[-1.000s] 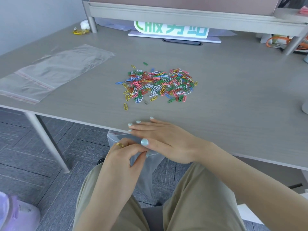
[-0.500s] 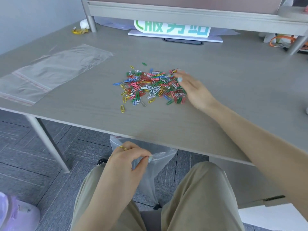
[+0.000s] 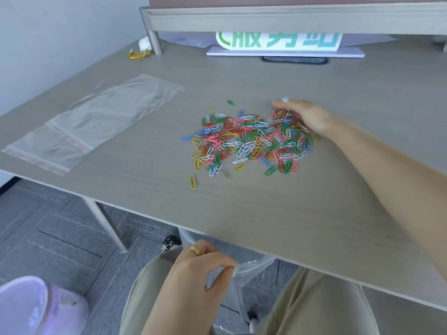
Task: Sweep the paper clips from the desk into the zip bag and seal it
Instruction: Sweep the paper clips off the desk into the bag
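Observation:
A heap of coloured paper clips [image 3: 246, 139] lies in the middle of the grey desk [image 3: 266, 213]. My right hand [image 3: 304, 116] rests on the far right side of the heap, fingers curved over some clips; whether it grips any is unclear. Below the desk's near edge my left hand [image 3: 200, 269] pinches the rim of a clear zip bag [image 3: 242, 274], which hangs down over my lap. The desk edge hides the bag's far rim.
A second clear bag [image 3: 96, 122] lies flat on the desk's left side. At the back stand a shelf riser [image 3: 290, 18], a green-lettered sign [image 3: 278, 41] and a yellow wrapper [image 3: 139, 54]. A pale object [image 3: 29, 308] sits on the floor at lower left.
My right hand left the desk's near edge, reached out to the heap's right side, and now sits at its far right corner. My left hand keeps holding the bag under the edge.

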Demonstrator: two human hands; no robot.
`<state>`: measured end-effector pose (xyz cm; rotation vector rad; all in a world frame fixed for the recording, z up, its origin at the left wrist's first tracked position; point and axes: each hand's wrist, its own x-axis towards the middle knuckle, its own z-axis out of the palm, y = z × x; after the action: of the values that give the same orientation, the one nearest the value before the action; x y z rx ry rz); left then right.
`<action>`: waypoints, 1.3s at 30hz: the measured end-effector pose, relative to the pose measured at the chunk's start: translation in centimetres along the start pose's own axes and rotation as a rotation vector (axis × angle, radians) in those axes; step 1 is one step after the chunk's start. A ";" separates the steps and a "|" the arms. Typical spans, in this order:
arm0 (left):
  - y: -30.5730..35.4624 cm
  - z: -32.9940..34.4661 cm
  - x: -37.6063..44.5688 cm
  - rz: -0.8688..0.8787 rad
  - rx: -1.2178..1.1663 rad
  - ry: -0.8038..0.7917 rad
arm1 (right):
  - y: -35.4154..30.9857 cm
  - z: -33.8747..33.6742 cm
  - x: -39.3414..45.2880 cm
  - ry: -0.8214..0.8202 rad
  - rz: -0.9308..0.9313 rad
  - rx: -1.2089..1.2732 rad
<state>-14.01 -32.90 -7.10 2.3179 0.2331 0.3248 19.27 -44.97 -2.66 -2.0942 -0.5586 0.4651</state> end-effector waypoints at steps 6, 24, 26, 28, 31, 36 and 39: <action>0.1 0.4 0.9 0.008 -0.036 -0.020 | -0.8 1.8 -2.2 -0.163 -0.093 -0.045; 1.3 0.0 -0.2 0.023 -0.073 -0.001 | -3.2 9.0 -11.0 -0.217 -0.192 -0.036; 1.2 -0.2 -0.3 0.010 -0.065 -0.002 | -2.8 7.3 -11.6 -0.189 -0.209 0.060; 1.2 -0.2 -0.6 0.007 -0.052 -0.010 | -1.9 5.2 -12.8 -0.125 -0.153 0.092; 1.4 -0.1 -0.9 0.022 -0.036 -0.008 | 0.0 3.8 -15.4 -0.137 -0.117 -0.104; 2.1 -0.1 -1.2 0.020 -0.050 0.007 | -0.3 5.8 -18.4 -0.210 -0.251 -0.348; 2.2 0.2 -1.4 0.029 -0.073 0.009 | -0.7 7.1 -19.9 -0.213 -0.267 -0.374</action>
<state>-15.10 -34.94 -5.87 2.2503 0.1888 0.3532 -1.05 -50.78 -3.49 -2.2871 -1.1059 0.4568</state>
